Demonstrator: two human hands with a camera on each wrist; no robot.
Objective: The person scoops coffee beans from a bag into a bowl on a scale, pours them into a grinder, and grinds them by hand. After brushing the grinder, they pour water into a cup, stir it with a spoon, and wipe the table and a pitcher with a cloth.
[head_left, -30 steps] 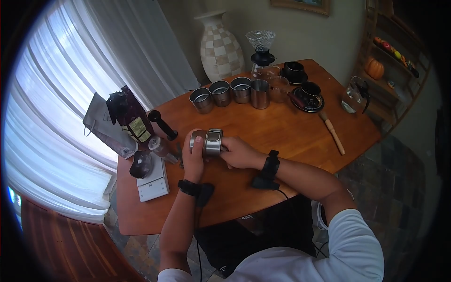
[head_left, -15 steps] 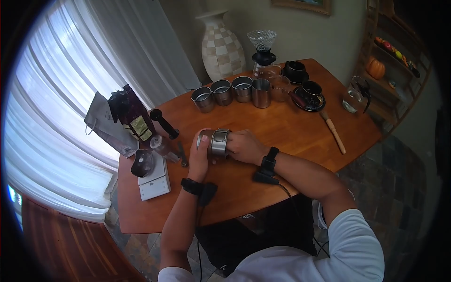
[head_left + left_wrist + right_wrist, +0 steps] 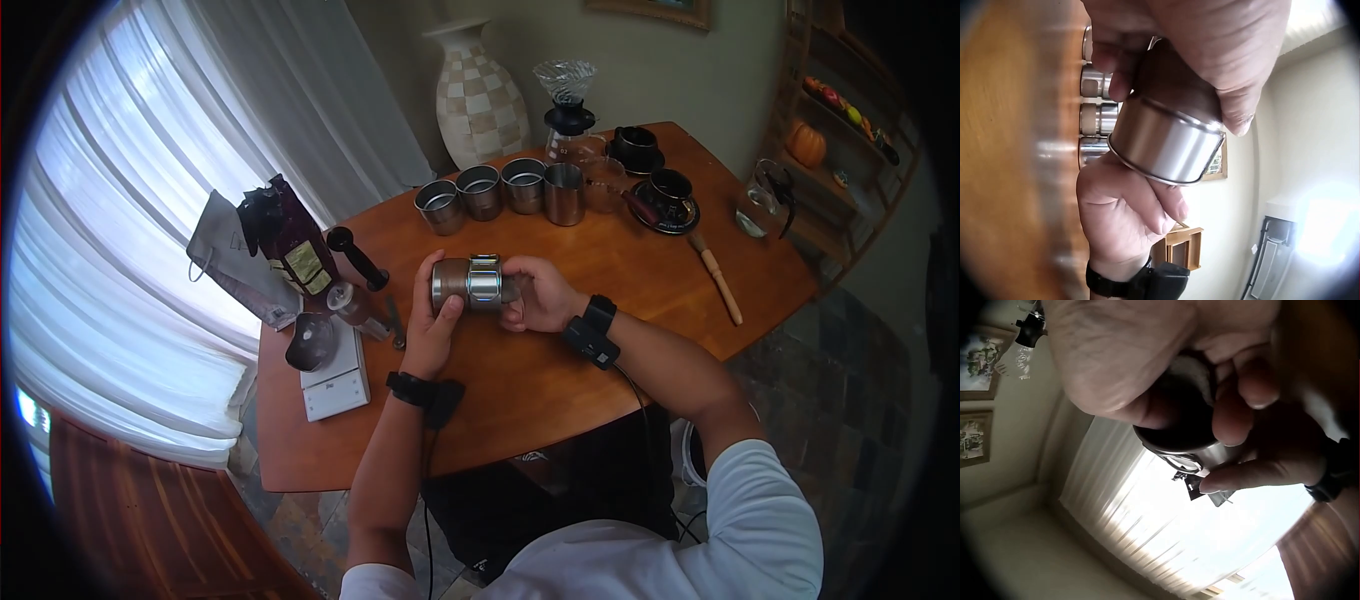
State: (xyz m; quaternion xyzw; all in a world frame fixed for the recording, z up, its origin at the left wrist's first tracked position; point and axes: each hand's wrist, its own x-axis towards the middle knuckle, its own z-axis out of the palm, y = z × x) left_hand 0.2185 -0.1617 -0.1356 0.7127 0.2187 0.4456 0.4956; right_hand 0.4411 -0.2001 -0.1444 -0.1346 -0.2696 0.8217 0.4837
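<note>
My left hand grips a steel cup by its brown band, above the table's middle. The cup lies on its side with its mouth to the right; a wire handle is folded against its wall. At the mouth my right hand pinches a dull grey piece between thumb and fingers, partly inside the cup; I cannot tell its kind. In the left wrist view the right hand's fingers curl just below the cup's rim.
Several steel cups line the table's back edge, beside a glass dripper and black cups. Left stand a coffee bag, a hand grinder and a white scale. A wooden-handled brush and a glass pitcher are at right.
Both hands and the cup have shifted a little to the right. The right hand has turned and drawn back from the cup's mouth, and the grey piece now shows between them.
</note>
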